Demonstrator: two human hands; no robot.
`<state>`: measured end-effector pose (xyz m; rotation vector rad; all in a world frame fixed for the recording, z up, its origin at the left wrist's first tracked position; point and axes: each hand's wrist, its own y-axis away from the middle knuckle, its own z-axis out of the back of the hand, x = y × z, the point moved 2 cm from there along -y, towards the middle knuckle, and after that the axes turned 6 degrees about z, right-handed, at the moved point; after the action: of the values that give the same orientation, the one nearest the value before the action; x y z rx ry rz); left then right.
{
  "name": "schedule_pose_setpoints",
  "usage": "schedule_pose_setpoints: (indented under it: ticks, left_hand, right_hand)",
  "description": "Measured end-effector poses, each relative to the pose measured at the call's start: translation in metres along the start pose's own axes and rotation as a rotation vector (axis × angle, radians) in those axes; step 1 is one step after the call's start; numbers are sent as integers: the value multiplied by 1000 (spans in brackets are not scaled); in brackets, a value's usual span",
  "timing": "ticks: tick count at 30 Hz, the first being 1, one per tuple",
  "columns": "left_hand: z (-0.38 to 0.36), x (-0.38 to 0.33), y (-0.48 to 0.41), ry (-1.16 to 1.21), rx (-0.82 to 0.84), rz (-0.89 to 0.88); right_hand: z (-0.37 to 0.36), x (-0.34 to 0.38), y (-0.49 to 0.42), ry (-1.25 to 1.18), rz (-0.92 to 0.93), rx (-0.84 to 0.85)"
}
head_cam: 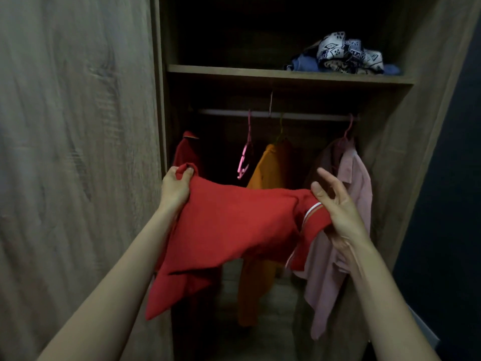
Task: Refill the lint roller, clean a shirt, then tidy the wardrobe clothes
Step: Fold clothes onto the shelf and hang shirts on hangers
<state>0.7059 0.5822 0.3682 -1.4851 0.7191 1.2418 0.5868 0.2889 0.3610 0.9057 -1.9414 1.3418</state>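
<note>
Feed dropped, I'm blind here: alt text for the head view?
Two hands hold a red shirt spread before an open wardrobe: the left hand grips a bunched edge, the right hand pins the striped end. Behind, a red garment, empty pink hanger, orange shirt and pink shirt hang on the rail; patterned clothes sit on the shelf above.

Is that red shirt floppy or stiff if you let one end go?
Probably floppy: the red shirt sags between the left hand and right hand, and its loose end dangles in folds. It looks light, since it hangs from the hands alone. It likely won't slip, as cloth bunches under the fingers.
</note>
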Motion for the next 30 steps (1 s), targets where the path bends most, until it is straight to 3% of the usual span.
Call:
schedule_pose_setpoints:
  ticks: [9,13,16,19,23,28,30]
  left_hand:
    - [-10,6,0,-121,2,-64]
    - [-22,10,2,-230,162,-108]
    - [-24,-2,17,-139,309,-151]
    - [-9,-20,42,27,260,-242]
    - [6,-14,86,180,399,-195]
    - [0,44,96,-406,428,-185]
    - [1,58,83,-361,488,-82]
  right_hand:
    - [-37,12,-9,-264,-132,18]
    - [-62,19,-12,-318,-127,18]
    - [-85,21,-22,-251,-79,-27]
    - [-107,12,-29,-187,-65,-66]
    - [-122,-19,-31,-134,-145,-101]
    - [-107,-36,-32,-201,-213,-186]
    - [-99,-35,-32,-183,-197,-195]
